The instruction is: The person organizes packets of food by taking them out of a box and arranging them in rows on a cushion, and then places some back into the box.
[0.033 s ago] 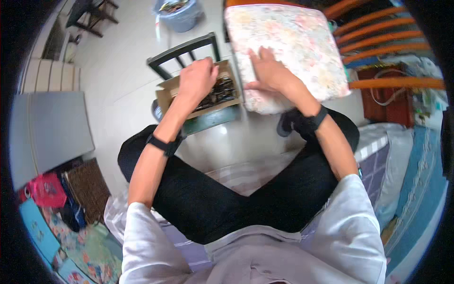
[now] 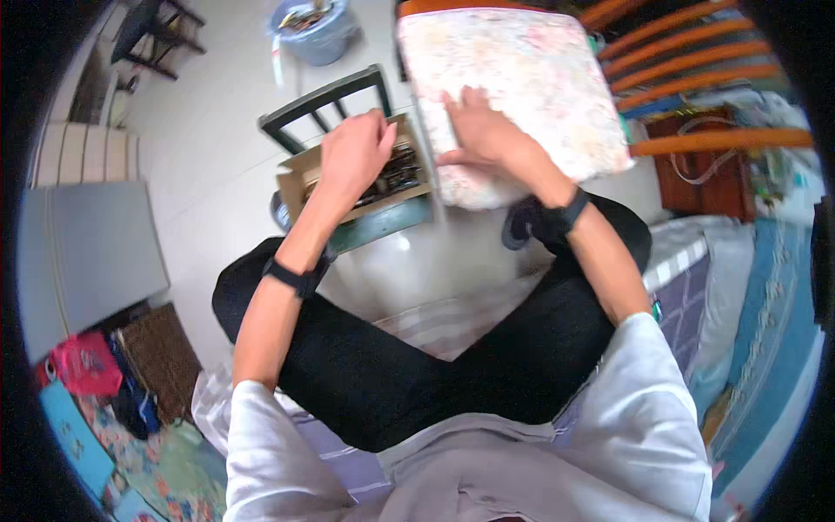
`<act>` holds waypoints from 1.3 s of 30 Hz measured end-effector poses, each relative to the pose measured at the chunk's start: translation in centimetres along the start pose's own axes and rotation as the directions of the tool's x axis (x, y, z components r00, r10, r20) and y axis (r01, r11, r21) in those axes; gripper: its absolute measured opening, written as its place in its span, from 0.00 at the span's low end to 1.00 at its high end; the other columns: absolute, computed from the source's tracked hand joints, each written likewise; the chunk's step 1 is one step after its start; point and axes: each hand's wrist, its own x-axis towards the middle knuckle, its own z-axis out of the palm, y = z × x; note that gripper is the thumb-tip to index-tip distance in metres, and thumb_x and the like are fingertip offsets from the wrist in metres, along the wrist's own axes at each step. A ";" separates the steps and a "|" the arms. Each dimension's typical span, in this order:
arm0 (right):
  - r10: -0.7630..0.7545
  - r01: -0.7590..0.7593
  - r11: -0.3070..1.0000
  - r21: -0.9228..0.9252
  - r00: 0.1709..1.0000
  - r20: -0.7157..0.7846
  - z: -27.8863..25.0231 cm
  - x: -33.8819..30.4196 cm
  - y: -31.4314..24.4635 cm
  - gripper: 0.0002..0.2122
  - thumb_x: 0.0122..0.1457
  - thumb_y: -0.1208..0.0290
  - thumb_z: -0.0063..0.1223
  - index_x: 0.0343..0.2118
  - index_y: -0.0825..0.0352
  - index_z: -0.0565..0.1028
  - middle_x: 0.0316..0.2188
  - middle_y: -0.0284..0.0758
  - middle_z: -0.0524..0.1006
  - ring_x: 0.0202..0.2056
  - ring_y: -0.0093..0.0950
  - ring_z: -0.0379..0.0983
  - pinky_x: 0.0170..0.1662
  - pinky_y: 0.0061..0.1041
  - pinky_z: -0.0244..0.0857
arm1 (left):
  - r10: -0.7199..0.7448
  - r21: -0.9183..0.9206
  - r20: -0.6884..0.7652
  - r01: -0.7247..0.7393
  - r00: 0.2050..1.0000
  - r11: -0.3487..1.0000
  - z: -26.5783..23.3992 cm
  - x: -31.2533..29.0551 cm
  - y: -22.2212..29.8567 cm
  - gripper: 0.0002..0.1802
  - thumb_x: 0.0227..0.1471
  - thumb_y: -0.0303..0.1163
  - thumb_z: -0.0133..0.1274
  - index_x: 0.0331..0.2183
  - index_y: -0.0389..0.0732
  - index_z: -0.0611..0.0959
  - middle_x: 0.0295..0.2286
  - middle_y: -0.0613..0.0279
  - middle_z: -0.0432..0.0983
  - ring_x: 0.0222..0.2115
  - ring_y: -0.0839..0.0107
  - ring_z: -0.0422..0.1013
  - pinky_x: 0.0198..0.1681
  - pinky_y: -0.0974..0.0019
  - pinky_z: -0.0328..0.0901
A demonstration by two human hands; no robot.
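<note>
Brown cardboard makes up the open box [image 2: 294,184] that stands on the seat of a green chair [image 2: 383,228], between its backrest and the near edge of the seat. Compared with the earlier frame, the furniture lies slightly further left in the view, and both hands with it; the poses of the hands are almost unchanged.

Left hand [image 2: 355,155]: over the box, covering part of its opening, fingers curled together. Whether they are clamped on anything cannot be told; the fingertips are hidden. Right hand [image 2: 487,135]: palm down at the left edge of the floral pad [image 2: 539,96], towards its near-left corner, fingers spread apart and gripping nothing visible; thumb pointing towards the left edge.

Appearance: box roughly rectangular, walls plain brown, contents a heap of dark, glossy pieces [image 2: 402,171] lying inside the near wall, partly blurred. Pad flat and squarish with rounded corners, whitish with pale pink flowers, just beside the chair's right edge.

Counts: boxes, one; green chairs, one; floral pads, one; black wristbands [image 2: 291,277], two, one per forearm; bluish bucket [image 2: 322,48], one, beyond the chair's backrest. Dark pieces: several, too blurred to number.
</note>
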 end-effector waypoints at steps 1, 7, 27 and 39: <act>0.006 -0.006 1.000 0.003 1.000 0.031 -0.3 0.4 -0.9 0.55 0.43 0.47 0.71 0.68 0.68 0.50 0.65 0.56 0.51 0.66 0.62 0.46 0.58 0.62 0.59 | 0.007 -0.079 -0.021 -0.008 1.000 0.997 -0.8 -0.8 0.8 0.18 0.58 0.42 0.53 0.25 0.37 0.78 0.19 0.52 0.77 0.23 0.51 0.75 0.29 0.51 0.68; -0.013 0.021 0.996 -0.084 0.996 0.090 0.0 2.3 1.3 0.57 0.36 0.51 0.76 0.67 0.71 0.52 0.61 0.62 0.54 0.61 0.67 0.52 0.59 0.54 0.61 | 0.817 -0.138 -0.089 -0.819 0.570 0.556 0.0 -5.9 9.1 0.10 0.51 0.38 0.58 0.25 0.45 0.76 0.25 0.62 0.74 0.28 0.61 0.74 0.28 0.61 0.68; 0.091 -0.084 0.995 -0.044 0.977 0.195 -0.2 4.7 -0.9 0.55 0.30 0.53 0.81 0.65 0.63 0.61 0.67 0.59 0.45 0.66 0.66 0.39 0.61 0.70 0.46 | 0.829 -0.680 -0.013 -0.614 0.559 0.402 6.4 -13.4 28.6 0.25 0.63 0.37 0.44 0.60 0.42 0.66 0.60 0.56 0.61 0.62 0.60 0.56 0.65 0.59 0.51; 0.593 -0.510 0.701 -0.499 0.805 0.011 13.6 23.2 -1.9 0.37 0.59 0.66 0.59 0.70 0.51 0.53 0.71 0.45 0.40 0.68 0.54 0.43 0.55 0.45 0.70 | 0.998 -0.928 0.053 -0.368 0.026 0.059 -2.7 -27.6 26.1 0.23 0.63 0.36 0.45 0.58 0.42 0.69 0.58 0.55 0.65 0.59 0.59 0.60 0.63 0.58 0.54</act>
